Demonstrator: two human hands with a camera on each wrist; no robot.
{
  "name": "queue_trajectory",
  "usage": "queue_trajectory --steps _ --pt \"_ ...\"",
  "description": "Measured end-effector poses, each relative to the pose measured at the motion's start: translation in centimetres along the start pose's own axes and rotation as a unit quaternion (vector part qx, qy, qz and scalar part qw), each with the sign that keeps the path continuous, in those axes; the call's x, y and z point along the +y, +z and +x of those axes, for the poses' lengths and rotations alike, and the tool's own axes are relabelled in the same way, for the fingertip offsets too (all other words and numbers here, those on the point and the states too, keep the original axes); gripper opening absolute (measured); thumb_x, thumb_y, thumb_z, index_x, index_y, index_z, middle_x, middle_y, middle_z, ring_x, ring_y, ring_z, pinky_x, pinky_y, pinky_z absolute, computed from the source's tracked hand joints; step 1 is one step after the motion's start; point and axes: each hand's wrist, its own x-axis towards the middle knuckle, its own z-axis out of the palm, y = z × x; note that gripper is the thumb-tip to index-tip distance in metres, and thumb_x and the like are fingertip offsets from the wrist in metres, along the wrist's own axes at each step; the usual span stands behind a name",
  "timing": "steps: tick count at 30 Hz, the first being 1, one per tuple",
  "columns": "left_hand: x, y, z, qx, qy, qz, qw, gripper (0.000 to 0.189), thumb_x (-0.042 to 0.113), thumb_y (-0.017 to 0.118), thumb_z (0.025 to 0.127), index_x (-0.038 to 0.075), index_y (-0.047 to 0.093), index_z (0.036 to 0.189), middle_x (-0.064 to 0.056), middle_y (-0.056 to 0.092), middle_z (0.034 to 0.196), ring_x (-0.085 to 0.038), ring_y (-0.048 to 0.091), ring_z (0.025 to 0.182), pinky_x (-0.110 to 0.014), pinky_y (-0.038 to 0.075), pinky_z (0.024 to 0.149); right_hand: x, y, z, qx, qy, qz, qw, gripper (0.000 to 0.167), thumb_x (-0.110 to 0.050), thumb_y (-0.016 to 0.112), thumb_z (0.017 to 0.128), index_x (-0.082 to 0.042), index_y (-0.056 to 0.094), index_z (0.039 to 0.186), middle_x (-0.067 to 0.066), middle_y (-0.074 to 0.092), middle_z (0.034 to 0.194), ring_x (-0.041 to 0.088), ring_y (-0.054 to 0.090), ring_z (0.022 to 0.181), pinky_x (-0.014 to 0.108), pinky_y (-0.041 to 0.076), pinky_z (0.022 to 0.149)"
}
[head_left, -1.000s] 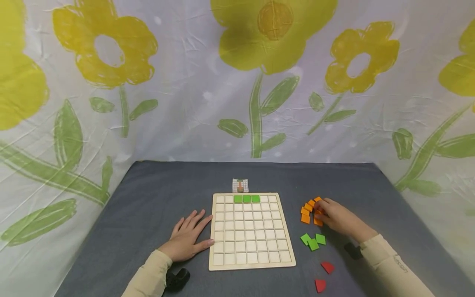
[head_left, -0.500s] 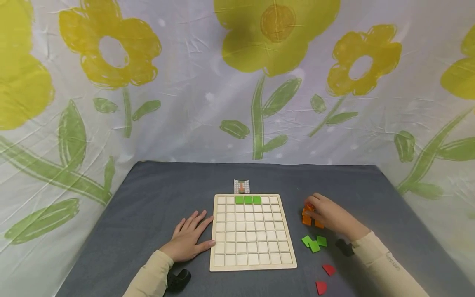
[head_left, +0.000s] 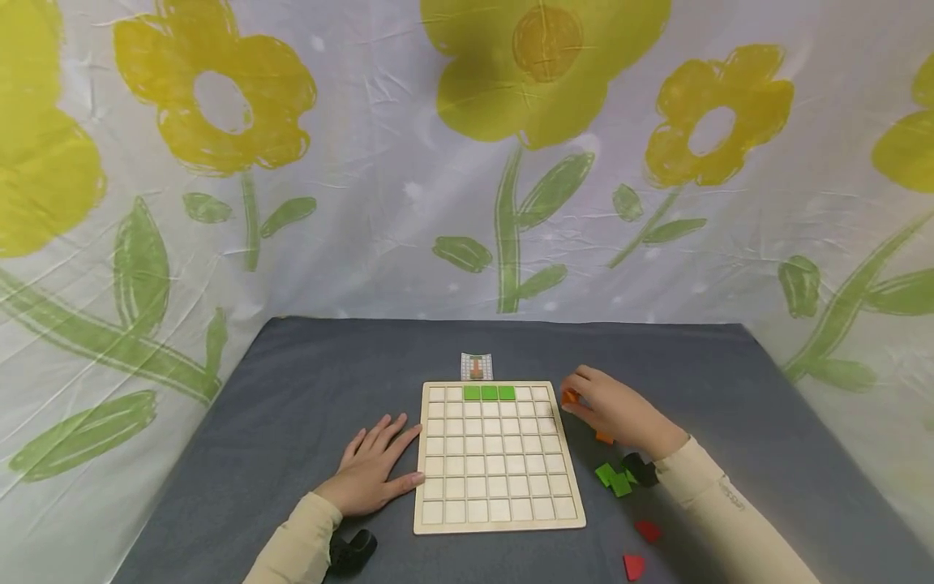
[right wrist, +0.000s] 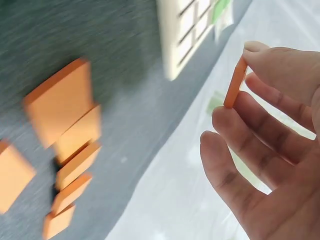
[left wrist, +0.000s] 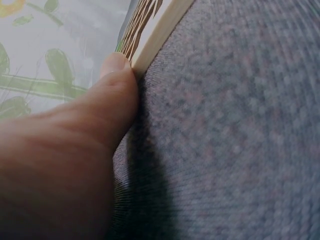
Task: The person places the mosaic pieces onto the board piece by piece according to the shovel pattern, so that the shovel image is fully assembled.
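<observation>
A pale wooden grid board (head_left: pixel 493 444) lies mid-table, three green square tiles (head_left: pixel 490 392) set side by side in its far row. Against its left edge rests my left hand (head_left: pixel 368 474), fingers spread flat on the cloth. The left wrist view shows that thumb (left wrist: pixel 107 95) touching the board's side. My right hand (head_left: pixel 616 405) is just beyond the board's far right corner. It pinches an orange square tile (right wrist: pixel 236 84) between thumb and fingers. Below and beside it, several loose orange tiles (right wrist: pixel 67 102) lie on the cloth, mostly hidden by the hand in the head view.
Loose green tiles (head_left: pixel 620 484) lie right of the board, and two red rounded-edge pieces (head_left: pixel 647 531) sit nearer me. A small printed card (head_left: pixel 477 367) stands behind the board's far edge. A flower-patterned curtain (head_left: pixel 365 243) hangs behind the dark table (head_left: pixel 328 365).
My right hand has picked an orange tile out of the pile and carried it left toward the board's far right corner. My left hand has stayed in place.
</observation>
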Motion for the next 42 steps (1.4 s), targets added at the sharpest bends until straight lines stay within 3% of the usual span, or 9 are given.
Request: queue_trajectory --steps 7,14,22,42 --pt "-0.1 0.2 0.1 0.001 0.0 -0.004 1.0 0.074 0.059 0.051 0.092 0.026 0.026 0.153 -0.005 0.016 0.161 -0.03 0.008 0.148 -0.058 0.003 0.114 -1.1 0.5 2.3 0.026 -0.056 0.004 0.9981 0.02 -0.01 0.074 0.084 -0.009 0.066 0.102 0.003 0.057 0.093 0.012 0.055 0.077 0.022 0.049 0.064" --pt "-0.1 0.1 0.1 0.004 0.0 0.005 1.0 0.073 0.058 0.051 0.092 0.026 0.026 0.153 -0.004 0.016 0.161 -0.03 0.009 0.148 -0.057 0.004 0.114 -2.2 1.1 4.2 0.001 -0.045 0.026 0.9987 0.019 -0.011 0.071 0.088 -0.008 0.066 0.106 0.002 0.057 0.096 0.014 0.056 0.08 0.021 0.049 0.066" --pt "-0.3 0.1 0.0 0.012 0.006 0.004 0.9999 0.073 0.057 0.052 0.092 0.025 0.027 0.153 -0.006 0.018 0.16 -0.031 0.011 0.148 -0.058 0.005 0.114 -3.1 2.0 6.0 0.009 -0.067 0.033 0.9972 0.022 -0.008 0.073 0.085 -0.007 0.066 0.105 0.003 0.058 0.096 0.015 0.058 0.083 0.022 0.052 0.069" --pt "0.1 -0.3 -0.2 0.003 0.01 -0.001 0.9999 0.073 0.056 0.052 0.093 0.022 0.028 0.153 -0.008 0.018 0.16 -0.032 0.011 0.147 -0.061 0.006 0.113 -4.3 4.8 8.3 -0.051 -0.07 0.035 0.9956 0.018 -0.017 0.073 0.087 -0.012 0.068 0.103 0.001 0.06 0.097 0.011 0.058 0.084 0.021 0.051 0.071"
